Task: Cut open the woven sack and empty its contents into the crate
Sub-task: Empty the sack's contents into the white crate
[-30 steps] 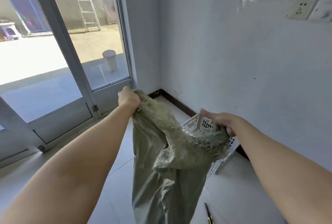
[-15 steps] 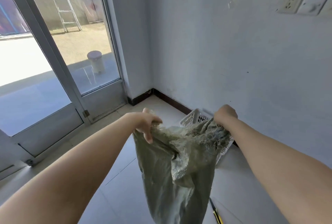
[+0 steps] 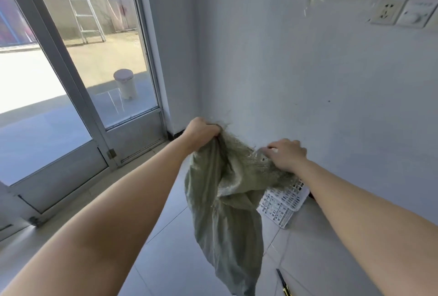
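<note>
Sack [image 3: 225, 212] hangs limp and long-axis down from my left grip [image 3: 201, 131], clenched on its frayed mouth, my right hand [image 3: 285, 154] pinching the other edge nearer the crate [image 3: 282, 203], low to the right.

Two hands – left hand [image 3: 201, 132] fisted on frayed sack edge, right hand [image 3: 285, 154] gripping same edge just beside it, lower.
One woven sack [image 3: 225, 205], green, hanging limp below both grips.
One white crate [image 3: 283, 203], below right grip, partly hidden by sack.
One dark-and-yellow tool [image 3: 283, 282] on floor, well below grips – kind unclear.
Beyond left grip, outside glass: one ladder [image 3: 80, 4], one white bin [image 3: 125, 83].
Above right grip: one wall socket [image 3: 386, 12], one switch plate [image 3: 416, 14].
</note>
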`<action>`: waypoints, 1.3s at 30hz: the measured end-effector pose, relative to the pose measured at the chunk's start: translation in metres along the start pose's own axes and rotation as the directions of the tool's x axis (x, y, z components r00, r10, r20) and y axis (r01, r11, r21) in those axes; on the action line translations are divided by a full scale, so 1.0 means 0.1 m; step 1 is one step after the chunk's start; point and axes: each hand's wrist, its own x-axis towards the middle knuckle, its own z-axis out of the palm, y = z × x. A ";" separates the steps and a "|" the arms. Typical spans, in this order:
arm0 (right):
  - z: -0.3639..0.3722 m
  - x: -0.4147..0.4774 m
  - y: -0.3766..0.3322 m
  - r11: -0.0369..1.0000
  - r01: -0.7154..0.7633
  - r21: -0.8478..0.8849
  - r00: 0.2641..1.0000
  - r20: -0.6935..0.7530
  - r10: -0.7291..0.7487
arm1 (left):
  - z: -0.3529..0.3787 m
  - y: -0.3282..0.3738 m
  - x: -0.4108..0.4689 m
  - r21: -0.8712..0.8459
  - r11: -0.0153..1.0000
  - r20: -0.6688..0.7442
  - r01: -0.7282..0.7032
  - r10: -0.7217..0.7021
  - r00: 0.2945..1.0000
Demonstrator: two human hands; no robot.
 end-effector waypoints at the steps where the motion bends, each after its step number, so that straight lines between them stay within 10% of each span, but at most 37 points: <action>1: 0.01 -0.01 -0.15 0.980 0.024 0.196 0.997 0.067 -0.038 | 0.07 0.07 0.00 -0.061 0.998 0.022 0.006 -0.004 1.000; 5: 0.06 -0.15 -0.50 0.822 -0.008 0.570 0.891 0.377 -0.253 | 0.22 0.24 0.01 -0.179 0.984 0.070 0.012 0.001 0.998; 14: -0.10 0.11 -0.26 0.944 0.035 0.327 0.990 0.118 -0.077 | 0.02 -0.12 0.07 0.045 0.998 -0.134 0.047 -0.040 0.990; 25: -0.02 0.05 -0.38 0.592 -0.162 0.790 0.967 0.248 -0.066 | 0.02 -0.42 0.05 0.426 0.896 0.025 0.122 -0.147 0.989; 29: -0.07 0.02 -0.47 0.587 -0.162 0.793 0.955 0.276 -0.110 | 0.11 -0.19 -0.06 0.152 0.988 0.157 -0.022 -0.002 0.988; 33: -0.02 -0.02 -0.45 0.613 -0.135 0.778 0.951 0.276 -0.142 | 0.42 -0.13 -0.21 0.063 0.998 0.552 -0.032 -0.008 0.834; 39: -0.08 -0.07 -0.19 0.701 -0.103 0.706 0.966 0.238 -0.097 | 0.61 -0.16 -0.17 -0.063 0.989 0.477 0.130 -0.085 0.875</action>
